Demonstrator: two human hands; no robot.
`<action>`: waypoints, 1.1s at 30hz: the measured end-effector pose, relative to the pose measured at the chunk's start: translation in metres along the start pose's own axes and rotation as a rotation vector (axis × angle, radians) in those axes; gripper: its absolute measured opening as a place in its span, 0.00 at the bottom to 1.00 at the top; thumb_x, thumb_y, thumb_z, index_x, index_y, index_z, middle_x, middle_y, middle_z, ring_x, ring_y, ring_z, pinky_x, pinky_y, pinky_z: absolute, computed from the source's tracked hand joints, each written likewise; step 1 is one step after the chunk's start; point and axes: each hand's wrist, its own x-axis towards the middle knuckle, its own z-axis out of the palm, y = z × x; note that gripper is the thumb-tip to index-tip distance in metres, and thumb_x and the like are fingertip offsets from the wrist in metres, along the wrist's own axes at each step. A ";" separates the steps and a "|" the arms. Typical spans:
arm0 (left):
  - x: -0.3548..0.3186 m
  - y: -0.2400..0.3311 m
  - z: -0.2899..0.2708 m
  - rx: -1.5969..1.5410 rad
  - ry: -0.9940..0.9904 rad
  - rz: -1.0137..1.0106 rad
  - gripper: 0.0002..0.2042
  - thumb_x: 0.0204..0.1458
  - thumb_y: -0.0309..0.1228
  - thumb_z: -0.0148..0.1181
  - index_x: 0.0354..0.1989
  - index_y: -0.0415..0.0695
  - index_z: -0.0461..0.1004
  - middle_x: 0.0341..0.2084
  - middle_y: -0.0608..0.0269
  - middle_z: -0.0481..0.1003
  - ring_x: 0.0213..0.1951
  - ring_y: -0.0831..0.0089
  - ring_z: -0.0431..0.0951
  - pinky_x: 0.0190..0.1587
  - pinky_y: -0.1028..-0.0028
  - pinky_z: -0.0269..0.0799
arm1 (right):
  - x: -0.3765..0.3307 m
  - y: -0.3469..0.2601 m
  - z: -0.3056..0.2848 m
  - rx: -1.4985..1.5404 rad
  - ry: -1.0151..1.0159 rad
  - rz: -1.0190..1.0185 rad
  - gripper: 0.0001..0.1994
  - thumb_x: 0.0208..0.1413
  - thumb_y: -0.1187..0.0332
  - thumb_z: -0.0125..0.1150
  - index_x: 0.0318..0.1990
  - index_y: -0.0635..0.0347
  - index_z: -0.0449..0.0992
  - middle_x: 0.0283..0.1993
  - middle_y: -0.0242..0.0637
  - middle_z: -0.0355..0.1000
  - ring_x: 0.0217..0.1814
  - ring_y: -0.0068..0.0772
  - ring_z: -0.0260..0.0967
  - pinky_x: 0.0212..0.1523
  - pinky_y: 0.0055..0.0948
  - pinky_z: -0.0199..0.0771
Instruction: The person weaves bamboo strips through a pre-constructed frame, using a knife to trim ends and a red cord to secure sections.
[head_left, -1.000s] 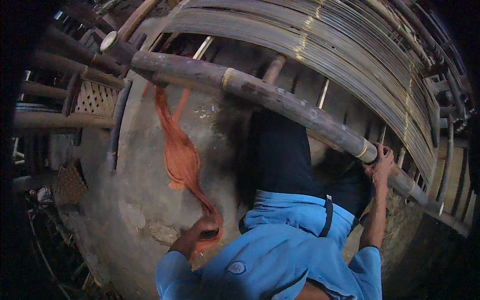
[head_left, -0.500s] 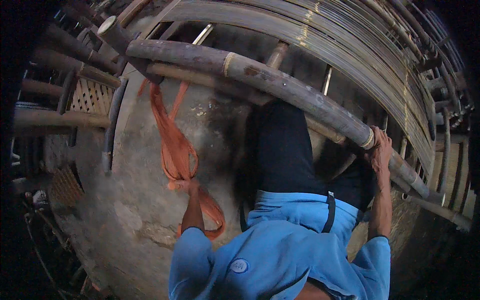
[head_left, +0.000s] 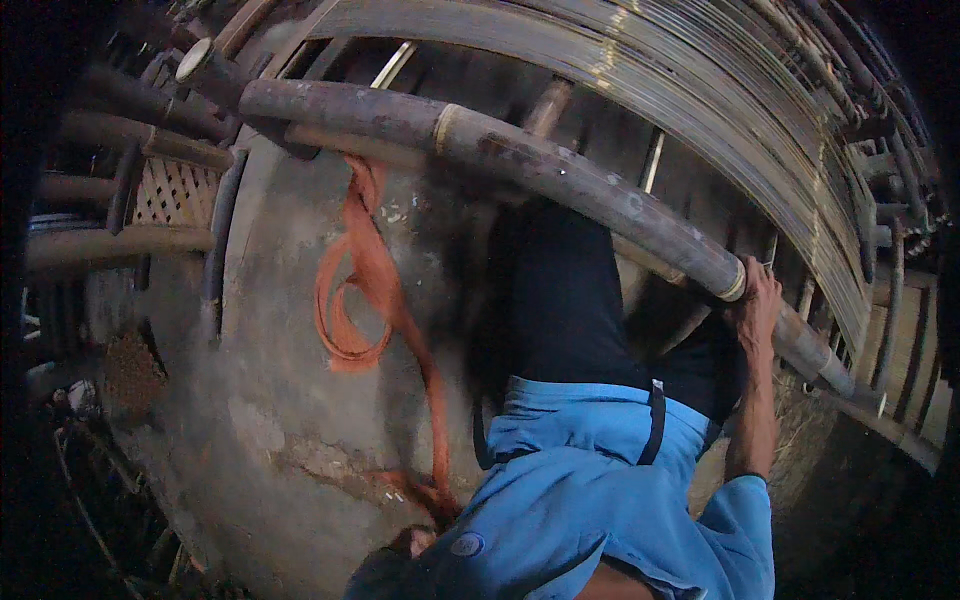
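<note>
1. We grip the thick bamboo pole [head_left: 560, 175] with our right hand [head_left: 755, 300], fingers closed.
2. Our left hand [head_left: 415, 540], blurred, probably holds the orange strap [head_left: 375, 290] hanging from it; next needs firm pulling.

A rough grey concrete floor [head_left: 280, 420], cracked and stained, lies in dim light. A curved wall of thin split bamboo slats [head_left: 700, 90] arcs above. At the left a pale woven lattice panel [head_left: 175, 195] sits among dark round poles [head_left: 100, 245].
</note>
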 end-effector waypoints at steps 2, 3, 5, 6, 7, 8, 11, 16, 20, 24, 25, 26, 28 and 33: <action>0.004 -0.004 -0.004 -0.075 -0.034 -0.019 0.21 0.61 0.44 0.55 0.55 0.41 0.71 0.39 0.53 0.77 0.39 0.60 0.78 0.44 0.62 0.78 | -0.003 0.011 -0.001 -0.004 0.003 0.022 0.45 0.28 0.74 0.78 0.62 0.51 0.67 0.64 0.39 0.69 0.68 0.54 0.62 0.64 0.53 0.59; 0.011 -0.004 -0.007 -0.167 -0.058 -0.010 0.21 0.62 0.45 0.55 0.55 0.41 0.71 0.38 0.54 0.77 0.38 0.61 0.78 0.43 0.62 0.78 | -0.007 0.027 0.001 -0.021 0.008 0.041 0.44 0.30 0.73 0.78 0.63 0.51 0.67 0.64 0.39 0.69 0.68 0.54 0.62 0.64 0.53 0.59; 0.005 -0.035 -0.038 -0.716 -0.072 0.070 0.20 0.62 0.45 0.54 0.54 0.42 0.72 0.37 0.56 0.78 0.36 0.63 0.78 0.42 0.63 0.78 | -0.002 0.014 0.003 0.001 0.006 0.011 0.43 0.31 0.73 0.78 0.63 0.51 0.67 0.63 0.40 0.69 0.68 0.54 0.62 0.65 0.53 0.58; 0.024 -0.030 -0.059 -1.085 -0.147 0.140 0.20 0.63 0.46 0.54 0.53 0.43 0.73 0.36 0.57 0.78 0.36 0.64 0.78 0.41 0.63 0.79 | -0.006 0.012 -0.005 -0.027 0.009 0.005 0.42 0.32 0.72 0.77 0.63 0.51 0.68 0.62 0.40 0.69 0.68 0.54 0.62 0.65 0.53 0.58; 0.045 -0.031 -0.098 -1.173 -0.089 0.114 0.20 0.63 0.46 0.53 0.52 0.44 0.74 0.35 0.58 0.78 0.35 0.65 0.78 0.41 0.63 0.79 | -0.006 0.006 -0.008 -0.024 0.017 -0.018 0.41 0.33 0.71 0.76 0.62 0.51 0.68 0.61 0.40 0.70 0.68 0.54 0.62 0.65 0.54 0.58; 0.076 -0.023 -0.185 -0.762 0.244 -0.310 0.18 0.62 0.45 0.55 0.46 0.42 0.76 0.25 0.60 0.76 0.26 0.67 0.77 0.32 0.65 0.77 | 0.001 -0.007 0.003 0.073 0.019 -0.042 0.41 0.33 0.71 0.76 0.62 0.51 0.68 0.61 0.40 0.70 0.68 0.54 0.62 0.65 0.54 0.58; 0.176 0.129 -0.170 -0.003 0.457 -0.268 0.30 0.58 0.56 0.55 0.39 0.32 0.77 0.36 0.47 0.81 0.34 0.53 0.82 0.37 0.56 0.73 | -0.003 -0.001 -0.005 -0.026 0.027 -0.017 0.41 0.32 0.70 0.76 0.62 0.51 0.69 0.60 0.41 0.71 0.68 0.56 0.62 0.65 0.53 0.57; 0.205 0.333 -0.170 0.310 0.746 -0.218 0.62 0.36 0.74 0.64 0.61 0.23 0.53 0.51 0.29 0.74 0.53 0.39 0.76 0.56 0.51 0.71 | 0.002 -0.006 -0.018 -0.019 -0.090 0.040 0.39 0.34 0.66 0.73 0.61 0.51 0.70 0.59 0.42 0.71 0.65 0.55 0.64 0.63 0.51 0.60; 0.226 0.362 -0.146 0.304 0.648 -0.293 0.56 0.38 0.70 0.66 0.58 0.26 0.55 0.48 0.32 0.76 0.52 0.39 0.77 0.55 0.50 0.72 | -0.001 0.004 -0.003 -0.113 -0.037 0.025 0.37 0.35 0.64 0.71 0.60 0.52 0.71 0.57 0.43 0.71 0.63 0.53 0.65 0.60 0.49 0.61; 0.262 0.339 -0.127 0.267 0.652 -0.277 0.49 0.41 0.62 0.66 0.60 0.32 0.58 0.46 0.36 0.77 0.49 0.41 0.78 0.51 0.51 0.73 | 0.003 -0.003 -0.001 -0.024 0.049 -0.027 0.36 0.32 0.66 0.71 0.58 0.52 0.72 0.54 0.42 0.71 0.62 0.52 0.65 0.58 0.47 0.62; 0.263 0.340 -0.127 0.263 0.648 -0.261 0.47 0.42 0.60 0.66 0.61 0.33 0.59 0.45 0.37 0.77 0.48 0.42 0.79 0.50 0.51 0.73 | 0.004 -0.005 -0.004 -0.031 0.085 -0.070 0.36 0.32 0.66 0.71 0.58 0.52 0.72 0.53 0.41 0.72 0.62 0.52 0.65 0.58 0.46 0.62; 0.264 0.340 -0.130 0.258 0.647 -0.246 0.46 0.42 0.58 0.66 0.61 0.34 0.60 0.44 0.38 0.78 0.47 0.43 0.79 0.49 0.51 0.73 | 0.003 -0.008 -0.008 -0.033 0.082 -0.070 0.36 0.32 0.66 0.71 0.58 0.52 0.72 0.53 0.41 0.72 0.62 0.52 0.65 0.58 0.46 0.62; 0.258 0.334 -0.142 0.269 0.632 -0.217 0.42 0.44 0.54 0.66 0.62 0.37 0.62 0.43 0.40 0.78 0.45 0.44 0.80 0.47 0.51 0.74 | 0.004 -0.014 -0.015 0.023 0.041 -0.044 0.35 0.31 0.67 0.70 0.57 0.51 0.72 0.53 0.40 0.72 0.62 0.52 0.65 0.57 0.45 0.62; 0.206 0.302 -0.177 0.272 0.573 -0.119 0.35 0.48 0.45 0.66 0.65 0.43 0.66 0.40 0.44 0.80 0.41 0.48 0.82 0.42 0.52 0.75 | 0.000 -0.002 -0.025 -0.078 0.006 0.008 0.34 0.32 0.66 0.72 0.56 0.52 0.72 0.54 0.40 0.71 0.60 0.51 0.66 0.56 0.46 0.62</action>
